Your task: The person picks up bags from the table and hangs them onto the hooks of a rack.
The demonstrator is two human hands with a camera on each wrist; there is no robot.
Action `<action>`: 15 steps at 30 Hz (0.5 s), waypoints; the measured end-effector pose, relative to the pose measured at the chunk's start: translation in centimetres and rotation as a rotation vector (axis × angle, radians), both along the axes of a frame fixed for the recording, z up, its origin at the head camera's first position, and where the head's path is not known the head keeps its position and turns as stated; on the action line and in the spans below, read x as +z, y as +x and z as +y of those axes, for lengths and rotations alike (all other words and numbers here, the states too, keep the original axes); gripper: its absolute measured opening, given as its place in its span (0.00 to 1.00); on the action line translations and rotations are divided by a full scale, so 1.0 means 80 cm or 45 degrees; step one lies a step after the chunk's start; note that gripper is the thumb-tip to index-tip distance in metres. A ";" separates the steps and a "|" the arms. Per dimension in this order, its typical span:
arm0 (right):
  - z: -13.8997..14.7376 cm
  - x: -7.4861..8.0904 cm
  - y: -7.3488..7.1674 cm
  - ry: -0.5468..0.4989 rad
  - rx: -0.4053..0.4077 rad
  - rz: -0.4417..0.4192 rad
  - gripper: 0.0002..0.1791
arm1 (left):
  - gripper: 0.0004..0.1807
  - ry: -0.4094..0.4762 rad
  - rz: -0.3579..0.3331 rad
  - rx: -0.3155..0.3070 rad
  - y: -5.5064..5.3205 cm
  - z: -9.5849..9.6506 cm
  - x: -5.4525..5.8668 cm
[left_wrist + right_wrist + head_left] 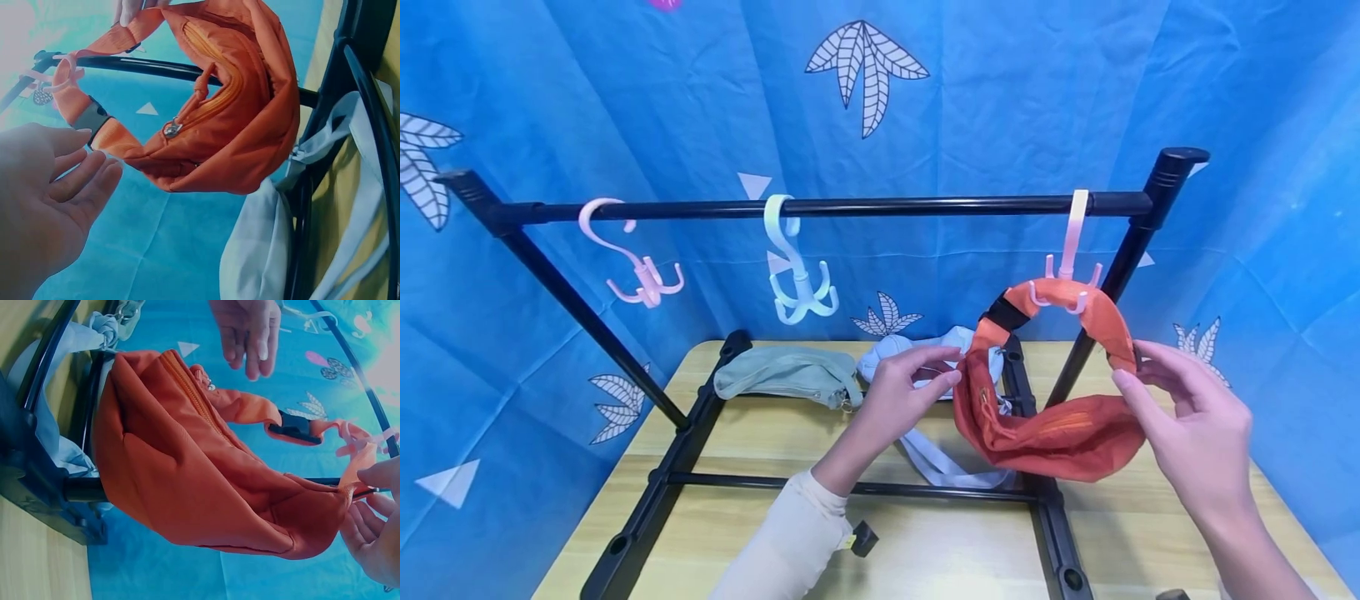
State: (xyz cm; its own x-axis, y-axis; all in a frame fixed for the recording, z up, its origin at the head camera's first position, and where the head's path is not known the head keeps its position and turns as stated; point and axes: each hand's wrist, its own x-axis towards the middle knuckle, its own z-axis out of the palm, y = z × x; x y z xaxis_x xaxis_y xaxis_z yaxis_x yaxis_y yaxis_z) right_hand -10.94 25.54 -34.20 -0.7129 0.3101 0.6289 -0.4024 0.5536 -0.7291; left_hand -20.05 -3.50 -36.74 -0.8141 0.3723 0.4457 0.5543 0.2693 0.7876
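On the desk (955,546), a black rack (925,206). Hung at its right, an orange waist bag (1060,442). Pinching the strap (1114,323) with the right hand (1195,421); holding the left hand (904,393) loosely spread, just left of the bag. Looped by the strap, a pink hook (1073,237).

Orange bag (1067,437): matt cloth, creased
Zip pull (172,129): shiny metal
Buckle (1006,313): plastic
3 hooks (802,287): smooth plastic
Rail (925,207): glossy, smooth
Bench (955,542): smooth wood grain
Backdrop (1015,108): wrinkled cloth
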 end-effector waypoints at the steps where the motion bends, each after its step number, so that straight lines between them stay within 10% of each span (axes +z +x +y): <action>1: 0.000 -0.001 0.000 -0.003 0.007 0.013 0.27 | 0.18 -0.011 0.001 0.004 0.000 -0.002 -0.001; 15: -0.009 0.000 0.013 0.043 0.050 0.170 0.25 | 0.16 -0.193 -0.035 0.006 0.004 -0.024 -0.016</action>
